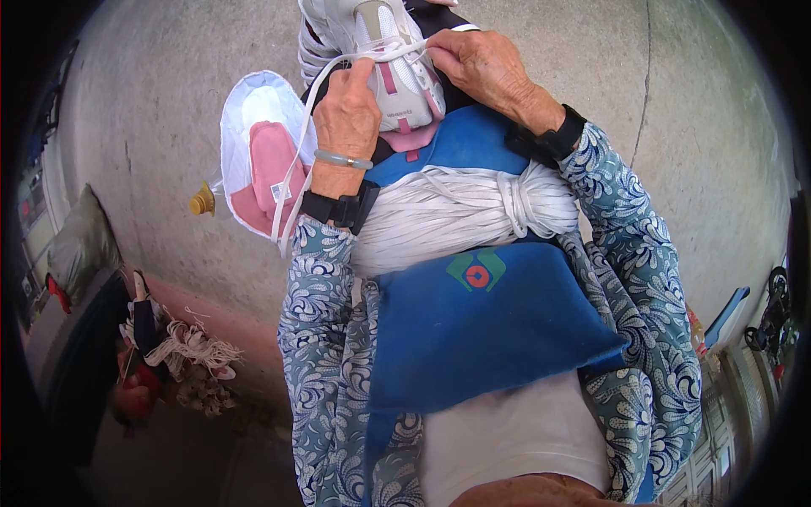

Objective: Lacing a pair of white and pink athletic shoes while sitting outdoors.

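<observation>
On my lap is a white mesh sneaker upper (408,100) with pink tabs and a pink edge. A flat white shoelace (325,76) crosses its eyelet area and hangs in a long loop down the left. My right hand (490,72) pinches the shoelace at the right side of the upper. My left hand (348,114) is closed at the upper's left edge, its curled fingertips on the shoelace and partly hidden. A thick bundle of white shoelaces (448,207) lies across my blue apron (498,329), just below the sneaker upper.
Left of my left hand is another shoe upper (270,165), pink and pale white inside. Near it a yellow cap (202,199) shows. Further left are a grey-green sack (83,241) and a heap of pale strings (194,346). Concrete floor (203,84) surrounds me.
</observation>
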Available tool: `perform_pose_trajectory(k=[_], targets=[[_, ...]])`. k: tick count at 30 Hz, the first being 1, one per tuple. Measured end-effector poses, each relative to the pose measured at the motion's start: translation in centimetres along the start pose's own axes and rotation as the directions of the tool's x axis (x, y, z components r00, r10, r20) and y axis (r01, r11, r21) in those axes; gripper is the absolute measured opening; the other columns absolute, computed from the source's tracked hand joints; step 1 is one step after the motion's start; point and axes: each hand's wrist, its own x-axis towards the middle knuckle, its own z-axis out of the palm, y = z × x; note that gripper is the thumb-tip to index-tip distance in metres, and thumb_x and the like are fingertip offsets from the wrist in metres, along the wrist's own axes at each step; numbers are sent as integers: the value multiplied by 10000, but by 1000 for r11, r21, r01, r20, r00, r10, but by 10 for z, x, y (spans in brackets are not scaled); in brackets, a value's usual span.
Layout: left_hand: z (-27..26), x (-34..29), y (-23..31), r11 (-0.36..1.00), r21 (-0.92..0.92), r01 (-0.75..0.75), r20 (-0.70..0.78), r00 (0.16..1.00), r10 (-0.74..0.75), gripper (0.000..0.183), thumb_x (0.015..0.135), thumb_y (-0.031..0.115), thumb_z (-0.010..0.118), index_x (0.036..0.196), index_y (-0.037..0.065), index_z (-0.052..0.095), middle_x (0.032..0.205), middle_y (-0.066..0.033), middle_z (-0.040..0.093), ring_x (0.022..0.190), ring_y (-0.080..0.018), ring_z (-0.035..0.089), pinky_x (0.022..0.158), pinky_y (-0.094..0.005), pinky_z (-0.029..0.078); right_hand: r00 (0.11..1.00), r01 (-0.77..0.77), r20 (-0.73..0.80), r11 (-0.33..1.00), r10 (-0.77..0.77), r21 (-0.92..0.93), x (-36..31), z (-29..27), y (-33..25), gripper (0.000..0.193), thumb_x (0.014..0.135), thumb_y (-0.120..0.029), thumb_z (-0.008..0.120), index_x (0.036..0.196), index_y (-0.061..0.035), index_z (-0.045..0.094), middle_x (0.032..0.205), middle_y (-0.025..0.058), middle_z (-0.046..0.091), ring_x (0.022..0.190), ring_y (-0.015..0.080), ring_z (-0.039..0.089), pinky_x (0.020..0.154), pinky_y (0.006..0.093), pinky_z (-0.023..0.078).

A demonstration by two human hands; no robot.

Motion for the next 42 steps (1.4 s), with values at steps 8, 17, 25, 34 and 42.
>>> perform_pose_trajectory(k=[8, 17, 25, 34, 42], targets=[[4, 20, -9, 917, 260, -302, -134, 929, 344, 146, 733, 49, 609, 869, 101, 616, 913, -73, 580, 816, -288, 564, 697, -384, 452, 984, 178, -50, 965, -171, 192, 4, -6, -6, 206, 827, -174, 514, 759, 0, 601, 727, 179, 586, 698, 335, 569, 602, 388, 448], [-18, 14, 12, 957, -24, -290, 21, 957, 291, 122, 745, 46, 626, 856, 61, 575, 839, -59, 585, 736, -242, 578, 656, -330, 451, 989, 110, -119, 973, -87, 201, -7, -8, 10, 218, 800, -201, 541, 738, -12, 628, 683, 165, 597, 632, 341, 574, 587, 422, 451], [-3, 1, 41, 556, -588, 587, 420, 809, -411, 156, 888, 132, 524, 950, -9, 544, 673, -47, 587, 507, -102, 581, 436, -202, 451, 995, 60, -95, 964, -37, 258, 4, -6, -2, 171, 823, -157, 511, 798, 0, 576, 768, 181, 587, 723, 349, 570, 617, 415, 458], [2, 18, 49, 503, -599, 622, 407, 778, -478, 252, 856, 130, 561, 1052, -27, 579, 590, -34, 541, 381, -76, 482, 326, -203, 371, 998, 30, -55, 965, -16, 259, 2, -1, 2, 183, 857, -169, 557, 932, -20, 632, 837, 128, 629, 730, 256, 611, 666, 322, 499], [3, 19, 52, 440, -657, 612, 362, 768, -529, 226, 838, 117, 592, 1020, -14, 623, 553, -13, 506, 378, -60, 442, 313, -199, 346, 978, 171, -133, 983, -162, 65, 12, 5, 1, 176, 826, -186, 536, 812, -34, 624, 793, 153, 623, 727, 313, 619, 645, 399, 493]])
